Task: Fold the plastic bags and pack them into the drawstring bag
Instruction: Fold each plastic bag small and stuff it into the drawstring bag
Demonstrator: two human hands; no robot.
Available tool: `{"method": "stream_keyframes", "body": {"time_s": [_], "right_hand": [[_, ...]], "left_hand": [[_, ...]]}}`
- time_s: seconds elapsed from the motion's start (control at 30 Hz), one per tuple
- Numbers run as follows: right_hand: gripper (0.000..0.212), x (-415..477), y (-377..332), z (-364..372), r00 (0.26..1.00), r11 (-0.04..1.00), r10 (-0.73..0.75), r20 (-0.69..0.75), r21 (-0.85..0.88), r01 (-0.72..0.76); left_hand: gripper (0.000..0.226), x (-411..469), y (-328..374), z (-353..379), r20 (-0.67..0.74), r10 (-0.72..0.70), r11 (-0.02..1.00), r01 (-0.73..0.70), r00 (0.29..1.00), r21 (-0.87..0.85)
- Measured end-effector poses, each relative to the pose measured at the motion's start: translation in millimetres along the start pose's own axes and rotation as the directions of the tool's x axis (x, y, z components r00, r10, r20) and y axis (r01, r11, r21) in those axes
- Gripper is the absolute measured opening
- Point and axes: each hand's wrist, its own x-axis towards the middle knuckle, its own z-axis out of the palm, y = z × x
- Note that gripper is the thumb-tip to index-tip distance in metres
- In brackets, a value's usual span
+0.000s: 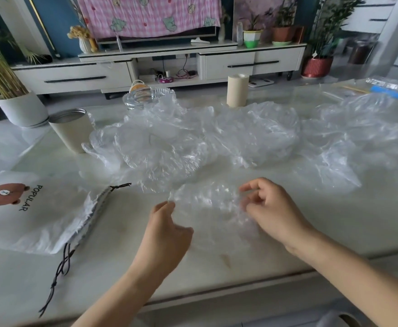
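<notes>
One crumpled clear plastic bag (207, 204) lay near the front edge of the surface (217, 267), the left grip (167, 230) pinching its left edge, the right grip (271, 208) curled on its right side. More plastic bags (193, 142) sat heaped toward the far edge. By the left edge lay the drawstring bag (35, 215), flat.

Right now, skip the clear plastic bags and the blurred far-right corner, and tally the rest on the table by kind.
Drawstring bag: 1
Beige cylinders: 2 (metal-rimmed cup, rear cylinder)
Glass dish: 1
Total: 4
</notes>
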Motion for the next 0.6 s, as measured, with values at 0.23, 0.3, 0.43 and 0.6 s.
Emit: {"method": "stream_keyframes", "body": {"time_s": [0.23,0.3,0.43,0.6], "right_hand": [[0.028,5,-15,-23,0.987,0.983,0.039,0.159,0.171,-0.066],[0.029,-2,-22,-25,0.966,0.981,-0.076,0.248,0.193,0.028],[0.032,-18,-32,-25,0.885,0.950,-0.237,0.400,0.286,0.125],[0.034,-23,-38,-27,0.860,0.927,-0.326,0.393,0.312,0.209]], "left_hand": [[0.044,-21,18,-18,0.038,0.229,0.808,-0.211,0.973,0.551],[0.052,-9,17,-21,-0.106,0.299,0.898,-0.242,0.948,0.367],[0.065,16,10,-9,-0.020,0.219,0.975,-0.220,0.975,-0.035],[0.028,28,11,-1,0.099,0.203,0.972,-0.189,0.974,-0.140]]}}
